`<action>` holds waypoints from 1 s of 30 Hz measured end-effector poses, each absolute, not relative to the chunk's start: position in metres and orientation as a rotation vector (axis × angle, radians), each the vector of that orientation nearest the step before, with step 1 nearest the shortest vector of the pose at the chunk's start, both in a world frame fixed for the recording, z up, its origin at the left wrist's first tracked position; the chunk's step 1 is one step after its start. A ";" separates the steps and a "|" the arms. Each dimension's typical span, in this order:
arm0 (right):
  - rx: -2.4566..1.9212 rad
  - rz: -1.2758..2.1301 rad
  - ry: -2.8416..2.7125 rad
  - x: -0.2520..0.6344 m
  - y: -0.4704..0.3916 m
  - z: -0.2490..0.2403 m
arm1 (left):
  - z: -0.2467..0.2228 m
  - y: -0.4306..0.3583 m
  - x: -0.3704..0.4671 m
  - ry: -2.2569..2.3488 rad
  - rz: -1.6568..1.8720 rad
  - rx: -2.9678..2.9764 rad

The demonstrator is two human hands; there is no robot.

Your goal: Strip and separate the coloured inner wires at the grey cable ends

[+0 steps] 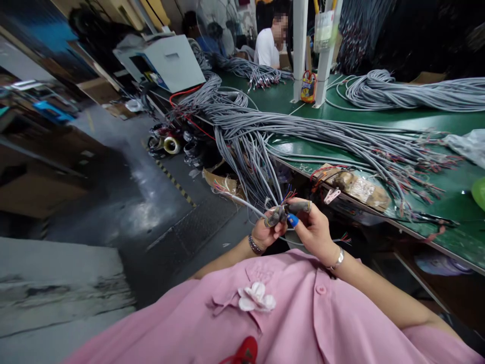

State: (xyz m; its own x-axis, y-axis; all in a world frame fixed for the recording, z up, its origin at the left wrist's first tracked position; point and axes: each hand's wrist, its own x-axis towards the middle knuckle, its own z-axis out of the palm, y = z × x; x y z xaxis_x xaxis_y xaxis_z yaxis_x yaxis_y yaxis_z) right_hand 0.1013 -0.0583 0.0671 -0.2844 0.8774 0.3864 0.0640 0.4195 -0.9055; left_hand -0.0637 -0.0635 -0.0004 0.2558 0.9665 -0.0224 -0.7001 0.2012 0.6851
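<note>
My left hand (267,231), with dark finger covers, is closed on a grey cable (246,203) in front of my body. Close beside it, my right hand (313,228) pinches at the same spot, a blue cover on its thumb and a dark one on its index finger. Thin coloured wires (290,194) fan out just above the fingertips. What exactly lies between the right fingertips is hidden. Another cable end with bare coloured wires (344,238) sticks out below my right wrist. Behind the hands, grey cables (261,167) hang over the table edge.
Long bundles of grey cable (299,126) lie across the green table (280,103). A pink clip (332,195) and a taped brown pad (352,184) sit at its edge. A light grey machine (174,60) stands at the far left end. A person in white (267,46) sits beyond.
</note>
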 end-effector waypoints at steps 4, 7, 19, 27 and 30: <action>-0.862 1.061 -1.637 0.100 -0.058 0.060 | -0.002 -0.065 -0.063 0.491 1.217 0.637; -0.883 1.103 -1.635 0.098 -0.058 0.056 | -0.006 -0.067 -0.062 0.499 1.197 0.663; -0.667 1.234 -2.124 0.149 -0.043 0.060 | -0.001 -0.055 -0.083 0.680 0.864 1.013; -1.020 1.530 -1.722 0.201 -0.032 0.025 | 0.046 -0.030 -0.074 0.609 0.592 1.438; -1.201 1.498 -1.389 0.216 -0.030 0.015 | 0.054 -0.023 -0.071 0.615 0.642 1.481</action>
